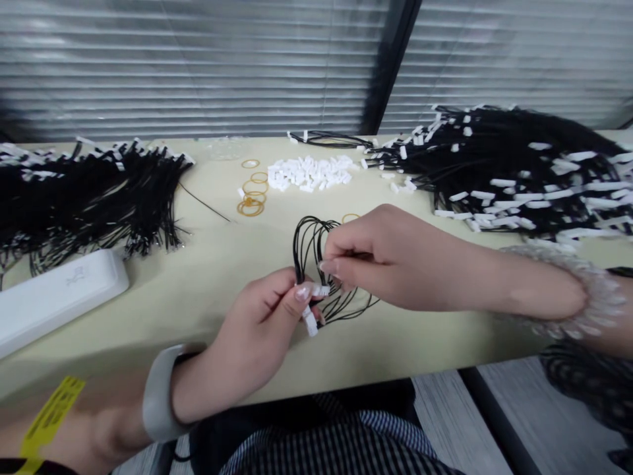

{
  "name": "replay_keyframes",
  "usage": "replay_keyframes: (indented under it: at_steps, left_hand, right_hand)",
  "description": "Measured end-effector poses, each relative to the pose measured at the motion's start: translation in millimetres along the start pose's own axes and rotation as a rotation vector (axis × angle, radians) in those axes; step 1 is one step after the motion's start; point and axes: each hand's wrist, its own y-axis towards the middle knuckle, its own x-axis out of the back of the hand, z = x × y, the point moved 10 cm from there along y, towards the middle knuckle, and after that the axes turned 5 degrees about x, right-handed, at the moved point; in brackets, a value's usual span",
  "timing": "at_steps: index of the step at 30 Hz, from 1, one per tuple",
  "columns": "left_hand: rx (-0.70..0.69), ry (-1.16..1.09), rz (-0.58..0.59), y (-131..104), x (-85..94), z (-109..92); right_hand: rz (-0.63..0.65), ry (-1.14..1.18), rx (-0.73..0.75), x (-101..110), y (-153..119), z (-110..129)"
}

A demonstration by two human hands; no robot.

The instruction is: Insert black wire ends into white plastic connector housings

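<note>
Near the middle of the head view, my left hand (267, 320) is closed on a small bundle of thin black wires (302, 247) with white connectors (310, 321) at the ends. The thumb presses beside one white connector. The wires arch up in a loop above the thumb, and more of them spread to the right below my other hand. My right hand (383, 260) reaches in from the right with its fingers pinched on the looped wires, close to the connector. Its fingertips are partly hidden.
White loose connectors (311, 173) and yellow rubber bands (251, 206) lie on the pale table (198, 316). A heap of black wires (148, 191) is at left, a larger heap (504, 152) at right. A white elongated case (64, 293) rests at left. Blinds (198, 66) stand behind.
</note>
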Motion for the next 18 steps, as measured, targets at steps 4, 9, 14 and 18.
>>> replay_keyframes:
  at_steps: [4, 9, 14, 18]
  left_hand:
    - [-0.038, 0.035, -0.028, -1.6, 1.9, -4.9]
    - [0.050, -0.047, 0.006, 1.0, -2.7, 4.4]
    - [0.153, -0.174, 0.060, 2.7, -7.6, 13.0]
    - [0.189, -0.150, 0.068, 3.5, -8.3, 14.9]
  right_hand:
    - [-0.045, -0.061, 0.047, 8.2, -0.9, 5.8]
    - [0.034, -0.057, 0.086, 0.6, -0.3, 8.4]
    - [0.060, -0.019, 0.049, -6.0, -0.6, -0.4]
    - [0.103, 0.037, 0.080, -15.3, -2.5, 0.1]
